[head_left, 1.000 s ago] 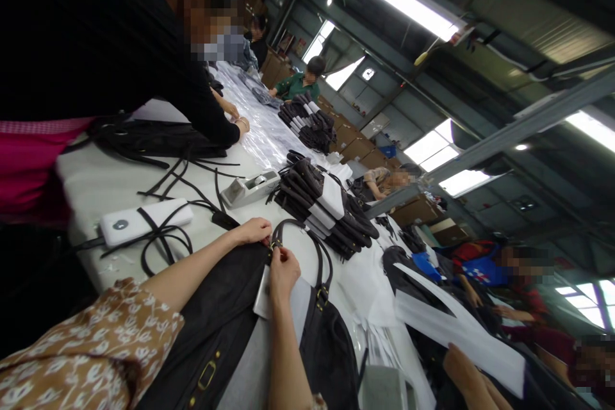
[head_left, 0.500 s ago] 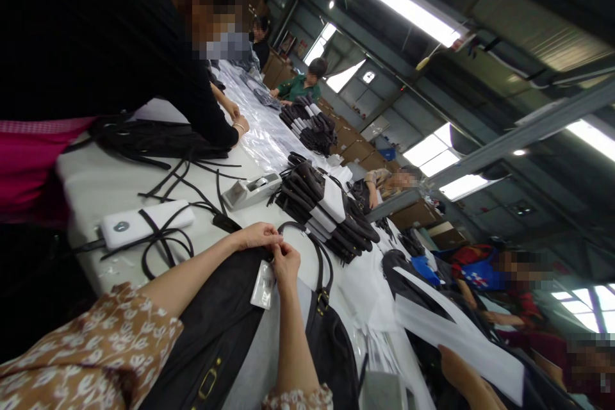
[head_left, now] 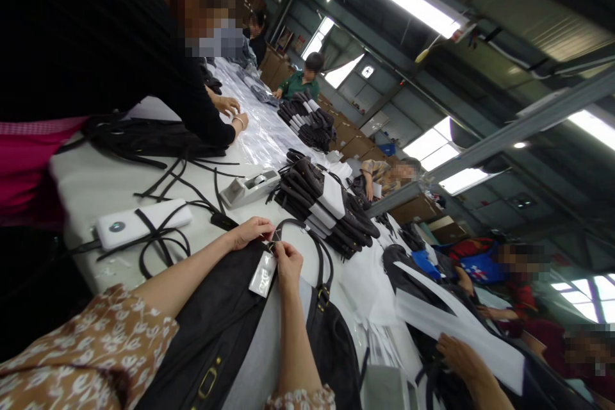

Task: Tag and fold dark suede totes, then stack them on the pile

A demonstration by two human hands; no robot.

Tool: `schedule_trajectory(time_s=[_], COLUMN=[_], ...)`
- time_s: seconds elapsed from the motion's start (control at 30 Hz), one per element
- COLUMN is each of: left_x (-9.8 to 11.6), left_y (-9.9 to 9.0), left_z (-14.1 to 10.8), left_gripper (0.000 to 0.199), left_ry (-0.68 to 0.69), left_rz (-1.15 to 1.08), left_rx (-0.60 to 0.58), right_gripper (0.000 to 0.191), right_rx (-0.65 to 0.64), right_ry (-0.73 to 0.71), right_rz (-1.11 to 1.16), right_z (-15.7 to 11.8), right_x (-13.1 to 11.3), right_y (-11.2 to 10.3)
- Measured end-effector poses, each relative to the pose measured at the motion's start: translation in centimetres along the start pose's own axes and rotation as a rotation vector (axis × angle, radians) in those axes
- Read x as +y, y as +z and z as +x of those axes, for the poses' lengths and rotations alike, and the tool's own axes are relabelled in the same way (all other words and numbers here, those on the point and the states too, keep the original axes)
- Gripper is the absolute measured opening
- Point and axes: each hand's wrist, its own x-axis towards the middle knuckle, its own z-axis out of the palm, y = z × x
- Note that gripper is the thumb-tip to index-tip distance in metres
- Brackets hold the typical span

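A black handbag (head_left: 206, 327) with brass-coloured buckles lies before me, a grey sheet (head_left: 262, 349) over its middle. My left hand (head_left: 250, 233) is closed in a pinch at the bag's top edge. Close beside it, my right hand (head_left: 289, 265) pinches the top of a clear-covered hang tag (head_left: 262, 274), which dangles against the bag. Between my fingertips is a small thin attachment, too fine to make out. A black strap handle (head_left: 330, 267) arches up to the right of my right hand.
On the white table (head_left: 127, 182) are a white power bank (head_left: 144, 224) with black cords, a tape dispenser (head_left: 250, 187) and a stack of folded black bags (head_left: 324, 205). A co-worker in black leans in at left. Another person's hand (head_left: 464, 359) is at right, by white paper strips.
My hands have moved slightly apart, exposing the small attachment between them. The tag has risen and tilted. The left co-worker's hands have spread, and the hand at right has shifted.
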Motion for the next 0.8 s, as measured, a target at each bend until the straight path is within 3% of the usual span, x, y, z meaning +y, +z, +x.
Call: schedule_trajectory(time_s=[0.13, 0.23, 0.3, 0.37, 0.47, 0.53, 0.63, 0.7, 0.8], left_x=[-0.2, -0.6, -0.9, -1.2, -1.7, -2.0, -2.3, -2.4, -2.5], left_y=[-0.4, -0.7, -0.9, -1.2, -1.5, -1.6, -1.4, -1.2, -0.8], left_z=[0.1, 0.4, 0.5, 0.6, 0.6, 0.7, 0.8, 0.9, 1.0], left_gripper=[0.028, 0.026, 0.021, 0.020, 0.022, 0.025, 0.033, 0.041, 0.051], left_ry=[-0.016, -0.028, -0.031, -0.039, -0.056, -0.063, -0.060, -0.048, -0.026], left_rz=[-0.104, -0.199, -0.265, -0.320, -0.361, -0.358, -0.328, -0.301, -0.244], left_rx=[-0.030, -0.038, -0.037, -0.028, 0.009, 0.037, 0.055, 0.046, 0.026], right_gripper=[0.034, 0.047, 0.049, 0.045, 0.032, 0.025, 0.034, 0.037, 0.030], right_rx=[-0.114, -0.320, -0.459, -0.511, -0.408, -0.255, -0.087, -0.078, -0.161], right_ry=[-0.164, -0.338, -0.417, -0.441, -0.414, -0.311, -0.110, -0.058, -0.098], right_rz=[-0.069, -0.190, -0.272, -0.319, -0.277, -0.127, 0.139, 0.202, 0.104], right_z=[-0.7, -1.5, -2.0, -2.3, -2.2, -1.6, -0.3, 0.6, 1.9], right_x=[-0.8, -1.0, -0.9, -0.7, -0.3, -0.3, -0.6, -0.9, -0.9], right_y=[-3.1, -5.5, -6.0, -5.3, -3.0, -1.6, -0.6, -0.6, -1.1])
